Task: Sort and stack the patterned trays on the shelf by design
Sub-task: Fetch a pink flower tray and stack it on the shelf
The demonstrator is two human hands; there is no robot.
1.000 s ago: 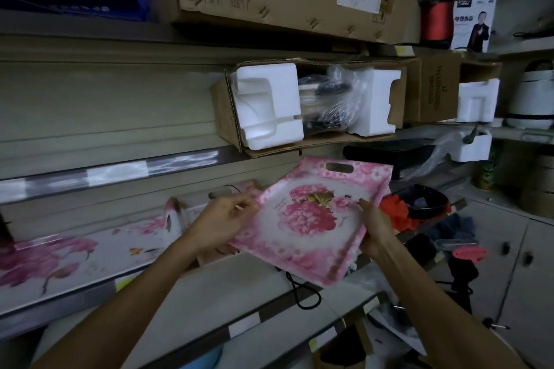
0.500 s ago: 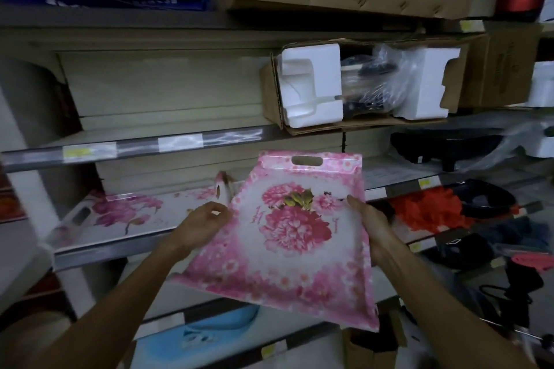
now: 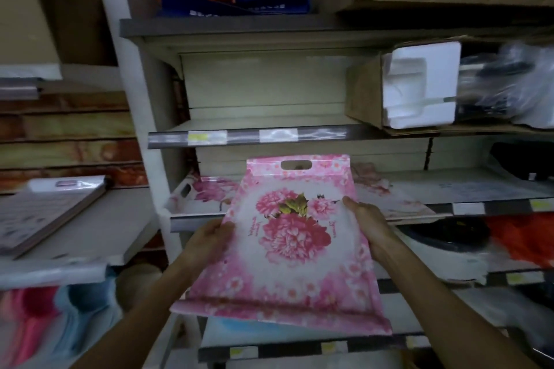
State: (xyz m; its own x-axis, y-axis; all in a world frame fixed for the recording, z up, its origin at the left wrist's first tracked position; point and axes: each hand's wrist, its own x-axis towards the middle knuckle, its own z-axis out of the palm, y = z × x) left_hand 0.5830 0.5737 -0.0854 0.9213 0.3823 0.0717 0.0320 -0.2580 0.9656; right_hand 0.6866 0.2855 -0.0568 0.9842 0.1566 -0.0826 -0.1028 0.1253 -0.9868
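I hold a pink tray (image 3: 287,252) with a big pink flower print and a handle slot at its far end, tilted up in front of the shelf. My left hand (image 3: 209,238) grips its left edge and my right hand (image 3: 364,220) grips its right edge. Behind it, on the middle shelf (image 3: 467,208), lies a white tray with magenta blossoms (image 3: 207,195), its handle slot at the left. Another pale flowered tray (image 3: 398,201) lies flat to the right of it, partly hidden by the held tray.
An opened cardboard box with white foam (image 3: 419,87) sits on the shelf above. A white post (image 3: 141,117) divides the shelving. A flat boxed item (image 3: 45,213) lies on the left shelf. A white appliance (image 3: 449,252) and red items (image 3: 524,237) sit lower right.
My view has swung left, so the shelf and boxes shifted right. The pink tray has come nearer and more upright in both hands, centred before the blossom tray.
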